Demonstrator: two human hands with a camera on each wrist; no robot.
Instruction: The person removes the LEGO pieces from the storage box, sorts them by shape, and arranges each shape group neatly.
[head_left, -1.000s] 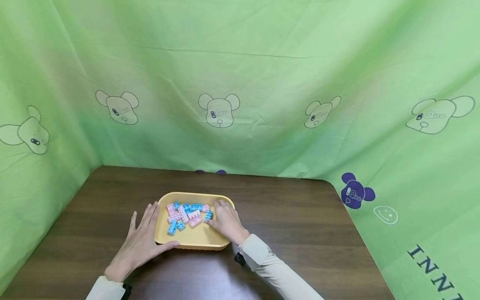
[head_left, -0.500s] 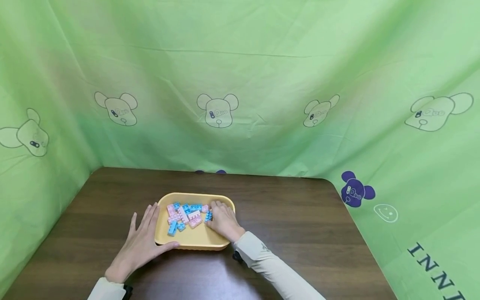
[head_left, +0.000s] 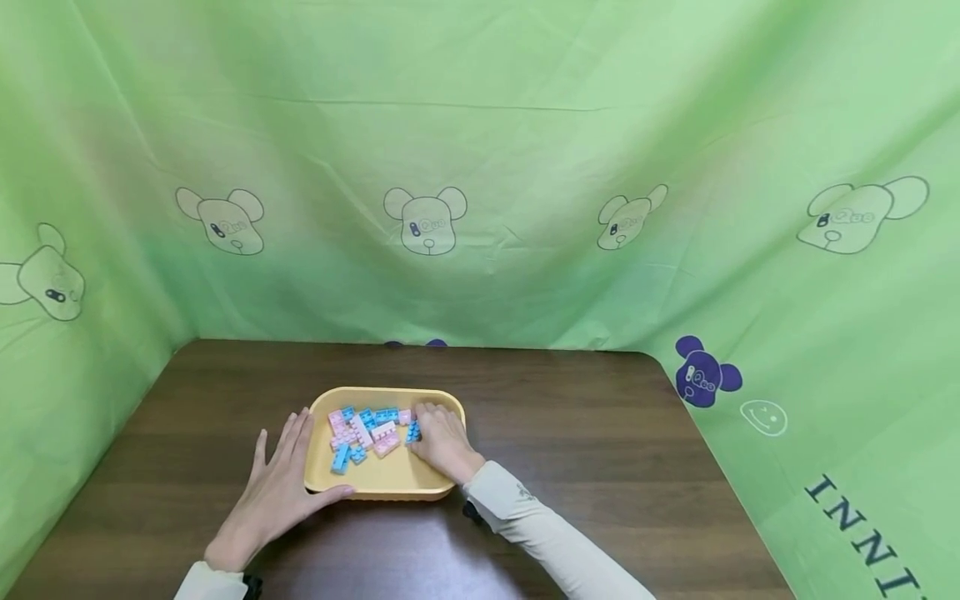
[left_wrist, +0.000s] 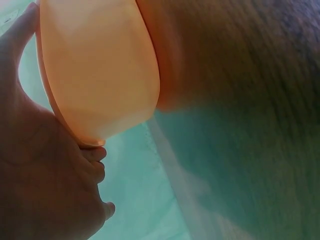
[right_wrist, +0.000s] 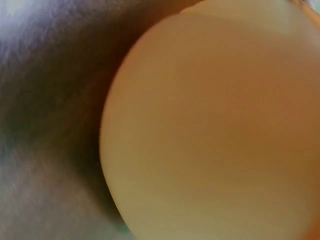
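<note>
A yellow tray (head_left: 375, 492) sits on the table with pink and blue toy building bricks (head_left: 362, 431) bunched in its left and middle parts. My left hand (head_left: 273, 492) lies along the left rim, fingers straight and spread, thumb at the front edge. The left wrist view shows that hand (left_wrist: 45, 165) against the tray's outer wall (left_wrist: 100, 70). Inside the tray on the right, my right hand (head_left: 444, 442) is cupped beside a blue brick (head_left: 413, 431), thumb near its front end. I cannot tell whether the fingers pinch it. The tray's curved side (right_wrist: 210, 130) fills the right wrist view.
A dark wood table (head_left: 570, 433) carries the tray. Green cloth (head_left: 510, 167) with printed bear heads hangs behind and on both sides. Bare tray floor (head_left: 390, 477) shows in front of the bricks.
My right hand's fingers have shifted slightly left, closer to the blue brick. My left hand keeps its place on the rim. The whole head view has drifted a little.
</note>
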